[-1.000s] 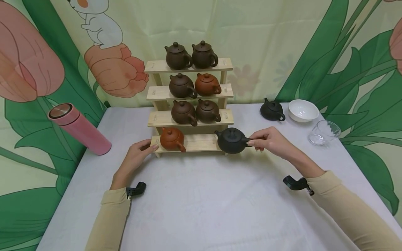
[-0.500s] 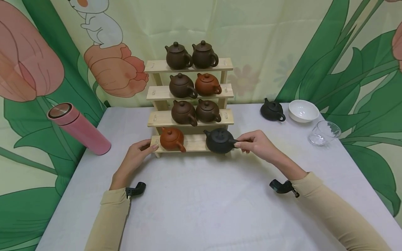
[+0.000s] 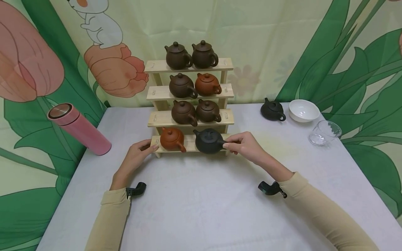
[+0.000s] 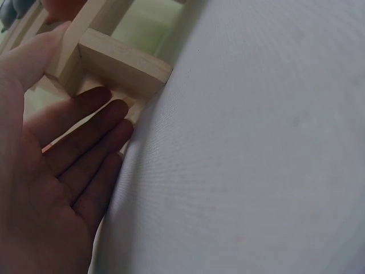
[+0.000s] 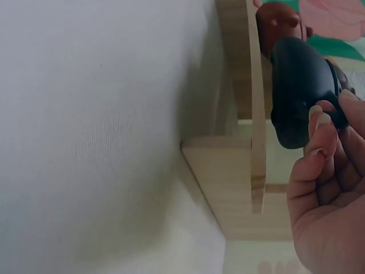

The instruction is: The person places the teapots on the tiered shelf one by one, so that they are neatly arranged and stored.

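Observation:
My right hand [image 3: 243, 145] pinches the handle of a black teapot [image 3: 208, 141] over the right part of the lowest step of a wooden tiered stand [image 3: 190, 139]. In the right wrist view, a narrow gap shows between the teapot [image 5: 299, 85] and the board's edge. An orange-brown teapot [image 3: 171, 138] sits on the left of that step. My left hand [image 3: 135, 155] holds the step's left end. In the left wrist view, its thumb [image 4: 35, 60] lies on the board and its fingers reach behind the support.
Pairs of brown and reddish teapots [image 3: 181, 85] fill the upper steps. Another black teapot [image 3: 272, 110], a white bowl [image 3: 303, 111] and a clear glass [image 3: 324, 132] stand at the back right. A pink flask [image 3: 80, 129] is at the left. White cloth [image 3: 194, 202] covers the table.
My right hand has moved left with the black teapot, from the lowest step's right end to a place nearer the orange-brown teapot. The left hand has stayed on the stand.

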`<state>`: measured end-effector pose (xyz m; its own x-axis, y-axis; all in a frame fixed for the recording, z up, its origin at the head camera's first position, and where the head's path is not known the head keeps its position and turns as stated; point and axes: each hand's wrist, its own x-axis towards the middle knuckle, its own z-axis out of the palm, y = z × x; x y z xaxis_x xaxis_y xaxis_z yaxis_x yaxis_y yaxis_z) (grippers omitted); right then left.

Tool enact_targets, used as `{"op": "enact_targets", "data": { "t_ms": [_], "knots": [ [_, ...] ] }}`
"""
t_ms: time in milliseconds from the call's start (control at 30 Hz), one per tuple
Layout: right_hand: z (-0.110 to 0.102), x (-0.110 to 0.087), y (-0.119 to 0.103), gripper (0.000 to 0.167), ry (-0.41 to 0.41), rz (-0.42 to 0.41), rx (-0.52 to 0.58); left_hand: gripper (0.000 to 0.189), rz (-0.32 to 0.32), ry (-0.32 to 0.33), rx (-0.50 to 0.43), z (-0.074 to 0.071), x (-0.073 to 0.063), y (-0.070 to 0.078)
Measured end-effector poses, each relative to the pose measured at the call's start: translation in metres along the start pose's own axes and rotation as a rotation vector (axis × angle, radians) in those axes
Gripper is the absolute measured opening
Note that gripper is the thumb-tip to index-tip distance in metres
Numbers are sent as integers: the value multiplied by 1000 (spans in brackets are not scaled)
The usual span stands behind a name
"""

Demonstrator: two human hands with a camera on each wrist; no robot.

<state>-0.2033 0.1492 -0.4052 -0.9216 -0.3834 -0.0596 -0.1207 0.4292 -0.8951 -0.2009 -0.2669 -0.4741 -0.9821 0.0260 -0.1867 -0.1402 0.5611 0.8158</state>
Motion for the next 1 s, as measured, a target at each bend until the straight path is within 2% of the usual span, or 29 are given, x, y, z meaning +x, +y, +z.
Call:
{"op": "enact_targets", "data": {
  "t_ms": [333,700,1000],
  "knots": [
    [21,7,-10,13,34,-29,68,85,-1,6,8,-1,-2,3],
    [42,13,-15,12,86,-15,71,81,6,7,-15,0,-2,3],
    [50,16,-17,10,80,-19,69,84,-11,3,-22,1,-2,5]
  ]
}}
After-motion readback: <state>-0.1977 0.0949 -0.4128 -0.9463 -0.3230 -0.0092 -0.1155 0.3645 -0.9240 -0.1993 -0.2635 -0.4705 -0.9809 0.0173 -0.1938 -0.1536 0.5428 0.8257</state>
